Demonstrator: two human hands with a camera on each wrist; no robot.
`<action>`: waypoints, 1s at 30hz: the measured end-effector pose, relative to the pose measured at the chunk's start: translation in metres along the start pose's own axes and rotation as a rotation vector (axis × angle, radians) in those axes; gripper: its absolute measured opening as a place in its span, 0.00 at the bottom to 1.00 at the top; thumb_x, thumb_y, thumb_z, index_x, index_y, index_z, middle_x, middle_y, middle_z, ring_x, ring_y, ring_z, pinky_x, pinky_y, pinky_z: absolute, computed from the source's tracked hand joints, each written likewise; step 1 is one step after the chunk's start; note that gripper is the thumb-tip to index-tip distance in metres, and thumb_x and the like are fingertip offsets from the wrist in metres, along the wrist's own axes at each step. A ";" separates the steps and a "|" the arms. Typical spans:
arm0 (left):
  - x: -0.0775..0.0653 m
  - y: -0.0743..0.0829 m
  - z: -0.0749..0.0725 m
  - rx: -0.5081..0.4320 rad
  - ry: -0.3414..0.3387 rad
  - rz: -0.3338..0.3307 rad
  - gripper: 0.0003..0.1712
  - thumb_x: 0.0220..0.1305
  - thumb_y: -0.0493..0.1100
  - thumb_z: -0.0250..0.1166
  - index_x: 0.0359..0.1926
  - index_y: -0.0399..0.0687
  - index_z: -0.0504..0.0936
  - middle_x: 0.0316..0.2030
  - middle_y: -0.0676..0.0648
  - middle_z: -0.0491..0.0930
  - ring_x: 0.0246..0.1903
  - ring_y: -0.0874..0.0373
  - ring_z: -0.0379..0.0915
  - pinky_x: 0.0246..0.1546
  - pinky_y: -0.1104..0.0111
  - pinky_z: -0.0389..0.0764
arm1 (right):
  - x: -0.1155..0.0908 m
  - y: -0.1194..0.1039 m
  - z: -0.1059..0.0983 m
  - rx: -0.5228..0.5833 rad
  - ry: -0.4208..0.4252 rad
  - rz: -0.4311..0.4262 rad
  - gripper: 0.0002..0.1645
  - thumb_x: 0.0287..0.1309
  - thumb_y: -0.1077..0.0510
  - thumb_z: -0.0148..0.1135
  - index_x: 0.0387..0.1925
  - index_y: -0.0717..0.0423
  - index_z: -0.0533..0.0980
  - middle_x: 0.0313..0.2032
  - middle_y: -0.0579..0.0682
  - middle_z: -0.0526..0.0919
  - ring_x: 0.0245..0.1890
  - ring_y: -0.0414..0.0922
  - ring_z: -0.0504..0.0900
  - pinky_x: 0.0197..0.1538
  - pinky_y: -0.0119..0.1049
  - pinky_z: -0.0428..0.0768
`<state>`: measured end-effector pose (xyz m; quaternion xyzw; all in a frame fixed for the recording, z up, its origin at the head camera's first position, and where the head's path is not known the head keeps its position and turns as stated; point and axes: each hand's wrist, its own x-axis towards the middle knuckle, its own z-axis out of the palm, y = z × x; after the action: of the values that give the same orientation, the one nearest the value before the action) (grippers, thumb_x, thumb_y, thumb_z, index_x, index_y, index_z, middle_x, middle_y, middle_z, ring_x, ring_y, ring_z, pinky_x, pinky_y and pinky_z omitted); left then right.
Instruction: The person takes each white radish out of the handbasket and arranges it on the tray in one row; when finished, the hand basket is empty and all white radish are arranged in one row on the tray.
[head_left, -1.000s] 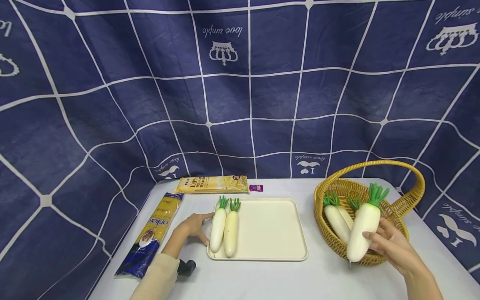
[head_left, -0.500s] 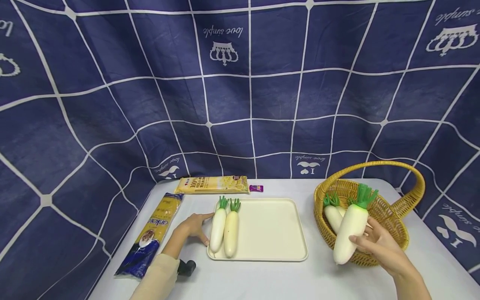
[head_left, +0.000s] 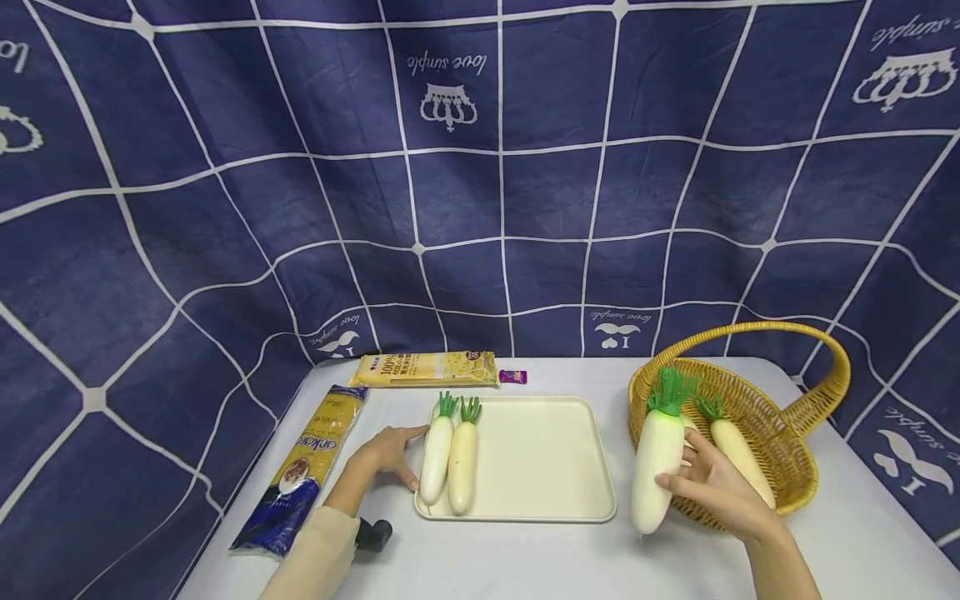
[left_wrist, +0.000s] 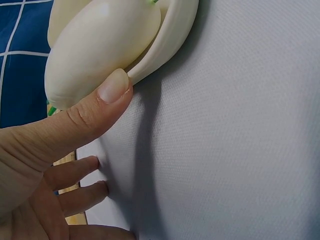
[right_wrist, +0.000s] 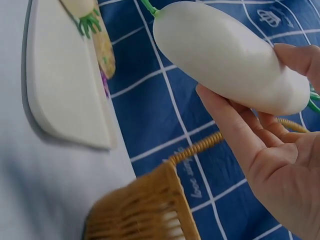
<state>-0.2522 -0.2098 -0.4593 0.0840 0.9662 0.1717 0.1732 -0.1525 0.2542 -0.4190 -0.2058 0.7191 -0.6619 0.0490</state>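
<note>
My right hand (head_left: 712, 487) holds a white radish (head_left: 656, 475) with green leaves, thumb on one side and fingers on the other. The radish hangs over the left side of the wicker basket (head_left: 802, 479), leaves up. At the left end of the cream tray (head_left: 540, 458), two more radishes lie side by side: a white one (head_left: 436, 462) and a yellowish one (head_left: 462, 471). Beside them my left hand (head_left: 392, 454) reaches the tray's left edge, fingers spread. In the left wrist view its thumb (left_wrist: 112, 90) rests right at the tray rim.
Inside the basket, a yellowish radish (head_left: 738, 454) shows, with another partly hidden behind the held one. Blue-and-gold pasta bag (head_left: 300, 471) lies at the left, a yellow pasta pack (head_left: 423, 369) behind the tray beside a small purple packet (head_left: 513, 377). A blue checked curtain (head_left: 555, 183) hangs behind.
My right hand has carried the white radish leftward, from over the basket's middle to its left side, bringing it more upright. My left hand and the tray have stayed put.
</note>
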 end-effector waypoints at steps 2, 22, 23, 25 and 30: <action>0.000 0.000 0.000 0.004 0.000 0.000 0.60 0.22 0.47 0.82 0.66 0.49 0.68 0.56 0.33 0.73 0.58 0.35 0.66 0.59 0.43 0.68 | 0.005 0.000 0.005 -0.011 -0.003 0.010 0.34 0.55 0.73 0.55 0.61 0.57 0.56 0.45 0.45 0.79 0.43 0.42 0.83 0.43 0.36 0.84; 0.002 0.000 0.001 0.005 -0.005 -0.018 0.61 0.22 0.48 0.82 0.66 0.50 0.68 0.57 0.35 0.73 0.60 0.34 0.64 0.59 0.42 0.67 | 0.057 0.017 0.050 0.007 -0.066 0.101 0.44 0.52 0.66 0.62 0.64 0.74 0.50 0.54 0.72 0.71 0.49 0.54 0.80 0.49 0.37 0.81; 0.002 -0.001 0.001 0.007 -0.004 -0.017 0.61 0.22 0.48 0.82 0.66 0.50 0.68 0.57 0.35 0.73 0.60 0.34 0.64 0.59 0.42 0.67 | 0.059 0.018 0.051 0.007 -0.070 0.102 0.44 0.52 0.65 0.62 0.64 0.74 0.50 0.54 0.71 0.71 0.49 0.55 0.79 0.50 0.37 0.81; 0.002 -0.001 0.001 0.010 -0.002 -0.013 0.61 0.22 0.48 0.82 0.66 0.50 0.68 0.57 0.35 0.73 0.59 0.34 0.64 0.59 0.41 0.67 | 0.064 0.020 0.054 0.018 -0.074 0.105 0.44 0.52 0.66 0.62 0.64 0.74 0.50 0.53 0.69 0.72 0.49 0.54 0.79 0.49 0.38 0.81; 0.002 -0.001 0.001 0.013 -0.002 -0.009 0.60 0.22 0.48 0.82 0.66 0.50 0.68 0.57 0.34 0.73 0.59 0.33 0.64 0.58 0.40 0.66 | 0.076 0.029 0.061 0.037 -0.082 0.107 0.42 0.51 0.65 0.62 0.63 0.73 0.52 0.50 0.65 0.74 0.48 0.50 0.79 0.49 0.41 0.81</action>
<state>-0.2539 -0.2105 -0.4609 0.0812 0.9675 0.1644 0.1743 -0.2074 0.1706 -0.4392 -0.1931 0.7141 -0.6626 0.1177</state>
